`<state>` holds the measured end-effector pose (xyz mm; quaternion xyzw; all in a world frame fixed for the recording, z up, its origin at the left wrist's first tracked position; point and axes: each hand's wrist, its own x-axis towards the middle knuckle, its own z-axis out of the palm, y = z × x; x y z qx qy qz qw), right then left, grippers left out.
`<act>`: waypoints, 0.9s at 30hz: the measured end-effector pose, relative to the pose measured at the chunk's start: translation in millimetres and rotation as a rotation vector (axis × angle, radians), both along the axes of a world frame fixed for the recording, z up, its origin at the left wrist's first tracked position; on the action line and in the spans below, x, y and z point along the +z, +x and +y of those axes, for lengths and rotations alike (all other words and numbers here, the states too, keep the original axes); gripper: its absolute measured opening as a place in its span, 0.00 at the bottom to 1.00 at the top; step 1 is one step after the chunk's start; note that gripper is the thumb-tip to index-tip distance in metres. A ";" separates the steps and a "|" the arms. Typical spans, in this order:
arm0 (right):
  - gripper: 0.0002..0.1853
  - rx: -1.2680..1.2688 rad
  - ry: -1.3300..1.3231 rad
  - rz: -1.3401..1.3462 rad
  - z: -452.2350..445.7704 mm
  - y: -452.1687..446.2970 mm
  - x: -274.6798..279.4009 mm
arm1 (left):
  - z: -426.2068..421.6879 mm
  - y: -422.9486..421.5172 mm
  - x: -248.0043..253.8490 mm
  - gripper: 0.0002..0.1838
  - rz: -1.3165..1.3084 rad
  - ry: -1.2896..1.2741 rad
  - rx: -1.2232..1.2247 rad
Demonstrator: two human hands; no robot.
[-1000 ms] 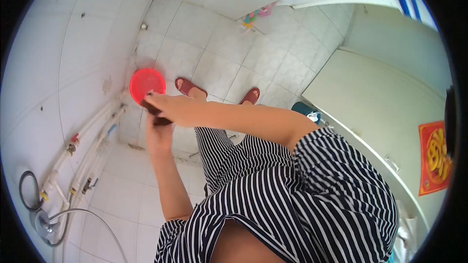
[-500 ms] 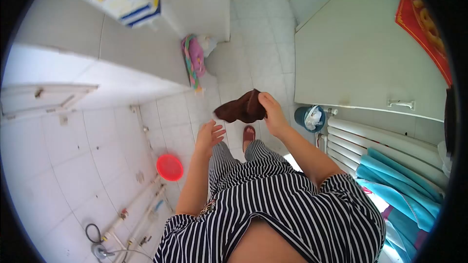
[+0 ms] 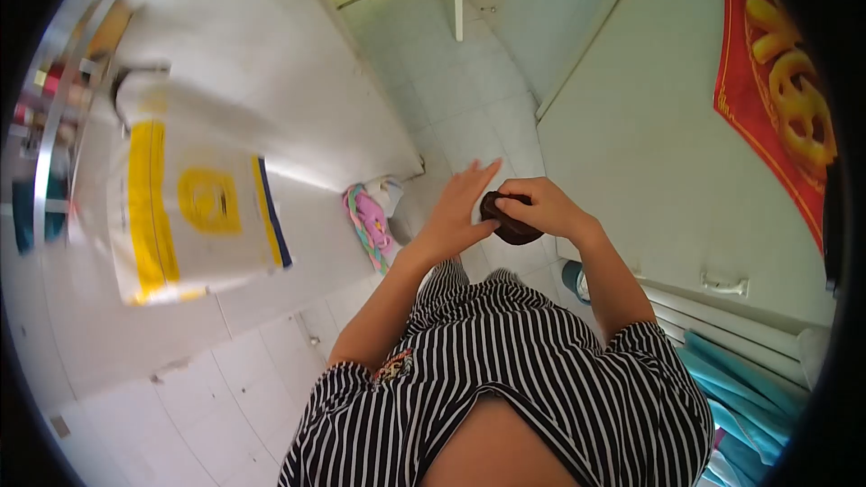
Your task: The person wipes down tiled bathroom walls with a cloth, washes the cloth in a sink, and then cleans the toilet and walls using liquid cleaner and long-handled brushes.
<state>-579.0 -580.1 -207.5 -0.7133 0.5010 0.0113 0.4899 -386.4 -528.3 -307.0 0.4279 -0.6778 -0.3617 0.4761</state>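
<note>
A dark brown cloth is bunched up in front of my body, and its exact kind is hard to tell. My right hand is closed around its upper side, thumb and fingers pressed together on it. Just to the left is my left hand, with its fingers stretched out and apart. Its thumb reaches to the edge of the cloth, though I cannot tell whether they touch. Part of the cloth is hidden under my right fingers.
On the left counter stands a white and yellow package. A pink, multicoloured bundle lies by the cabinet's foot. To the right are a pale door with a handle, a red poster, a bin and teal fabric by the radiator.
The view has turned forward and left, bringing the package fully in sight. The cloth, hanging loose before, is now bunched in my right hand. My left hand has moved up beside it.
</note>
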 end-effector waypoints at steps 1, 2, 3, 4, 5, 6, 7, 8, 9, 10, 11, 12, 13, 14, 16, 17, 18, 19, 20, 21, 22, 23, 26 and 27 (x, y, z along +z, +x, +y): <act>0.14 -0.014 -0.013 -0.001 -18.7 4.6 13.1 | -35.3 4.6 13.8 0.44 0.066 0.143 -0.188; 0.15 -0.027 -0.088 -0.019 -34.3 8.0 23.2 | -61.3 5.7 21.9 0.43 0.132 0.294 -0.374; 0.17 -0.039 -0.158 -0.035 -52.1 13.8 29.1 | -83.8 4.7 22.0 0.36 0.217 0.251 -0.327; 0.17 -0.046 -0.141 -0.033 -62.1 12.4 22.3 | -99.5 2.8 16.3 0.36 0.221 0.269 -0.333; 0.22 -0.080 -0.246 -0.072 -74.0 4.8 25.9 | -121.8 0.0 24.5 0.31 0.234 0.271 -0.277; 0.27 -0.110 -0.333 -0.104 -88.1 4.5 22.3 | -143.2 3.5 23.3 0.26 0.256 0.288 -0.214; 0.33 -0.103 -0.260 -0.069 -108.9 3.1 24.5 | -168.0 4.1 22.1 0.20 0.285 0.342 -0.183; 0.33 -0.087 -0.244 -0.073 -134.0 2.8 17.2 | -193.6 8.8 14.7 0.20 0.286 0.355 -0.164; 0.30 -0.132 -0.240 -0.005 -158.0 -0.9 6.5 | -220.0 12.2 4.5 0.18 0.297 0.481 -0.170; 0.27 -0.173 -0.238 0.068 -182.3 -5.7 -6.2 | -245.0 16.1 -8.5 0.17 0.315 0.606 -0.174; 0.21 -0.182 -0.384 -0.064 -178.3 -46.8 -24.6 | -239.7 -6.7 -14.7 0.13 0.331 0.617 -0.145; 0.21 -0.160 -0.379 -0.077 -194.9 -50.0 -31.5 | -251.0 -2.4 -27.5 0.13 0.330 0.617 -0.117; 0.17 -0.266 -0.344 -0.015 -215.8 -52.4 -34.6 | -264.4 3.5 -38.2 0.14 0.443 0.661 -0.081; 0.14 -0.362 -0.308 0.041 -245.2 -53.0 -40.3 | -285.0 13.9 -49.3 0.14 0.556 0.696 -0.034; 0.13 -0.351 -0.375 -0.068 -283.5 -64.2 -52.8 | -304.9 24.8 -60.3 0.13 0.572 0.798 -0.008; 0.13 -0.363 -0.378 -0.067 -307.1 -67.5 -48.1 | -317.3 24.3 -54.7 0.12 0.661 0.843 0.065; 0.14 -0.412 -0.387 -0.056 -307.3 -89.0 -47.1 | -317.0 6.9 -53.1 0.12 0.737 0.895 0.102; 0.15 -0.454 -0.303 -0.033 -330.7 -87.0 -48.7 | -327.0 13.0 -52.2 0.12 0.843 0.866 0.126; 0.15 -0.424 -0.296 -0.045 -353.2 -88.1 -54.5 | -337.3 16.3 -50.5 0.12 0.849 0.856 0.159; 0.15 -0.402 -0.305 0.005 -377.5 -89.0 -64.9 | -348.9 18.6 -48.7 0.11 0.825 0.804 0.281; 0.15 -0.378 -0.320 0.055 -403.2 -84.8 -72.9 | -363.4 21.6 -48.8 0.11 0.799 0.749 0.402; 0.13 -0.423 -0.283 -0.029 -423.0 -65.1 -63.6 | -379.1 25.8 -54.0 0.11 0.806 0.738 0.439; 0.12 -0.281 -0.872 -0.219 -421.1 -69.6 -131.7 | -386.3 22.3 -102.8 0.11 0.566 0.745 0.451; 0.12 -0.275 -0.867 -0.231 -427.8 -65.8 -141.2 | -393.7 25.9 -116.5 0.12 0.413 0.708 0.498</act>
